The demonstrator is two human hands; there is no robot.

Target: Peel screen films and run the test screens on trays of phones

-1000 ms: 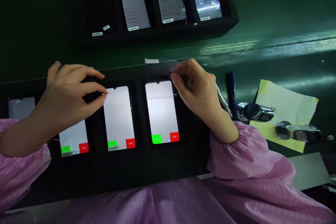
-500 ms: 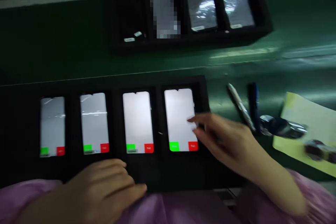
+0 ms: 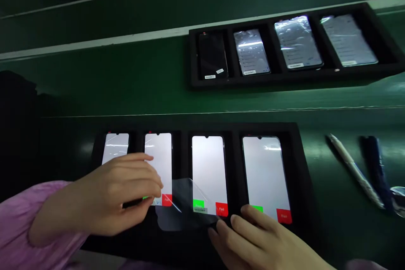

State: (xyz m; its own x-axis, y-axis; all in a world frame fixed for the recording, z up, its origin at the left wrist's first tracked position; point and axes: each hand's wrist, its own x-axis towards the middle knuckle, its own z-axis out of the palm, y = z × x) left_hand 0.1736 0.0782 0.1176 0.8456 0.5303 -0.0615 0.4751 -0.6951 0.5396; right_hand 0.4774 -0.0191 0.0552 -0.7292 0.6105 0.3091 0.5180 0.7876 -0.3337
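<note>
A thin clear film (image 3: pixel 177 217) stretches across the front of the lower tray, partly over the third phone (image 3: pixel 209 164). My right hand (image 3: pixel 262 240) is closed at the film's right corner, its fingers just below the fourth phone (image 3: pixel 265 173). My left hand (image 3: pixel 123 192) is bent in a pinch at the film's left side; the exact contact is hard to see. It hides the lower parts of the first phone (image 3: pixel 116 145) and the second phone (image 3: pixel 160 152). All these phones show white screens, with green and red boxes where uncovered.
Behind stands another black tray (image 3: pixel 294 79) with a dark phone (image 3: pixel 211 52) and film-covered lit phones (image 3: pixel 297 42). Right of the lower black tray (image 3: pixel 302 177) lie a white pen (image 3: pixel 351 164) and a dark blue tool (image 3: pixel 376 164). The table (image 3: pixel 126 80) is green.
The view has shifted, so the trays sit further right. My right hand has left the fourth phone's screen and moved below it. My left hand has risen over the second phone. A clear film now shows.
</note>
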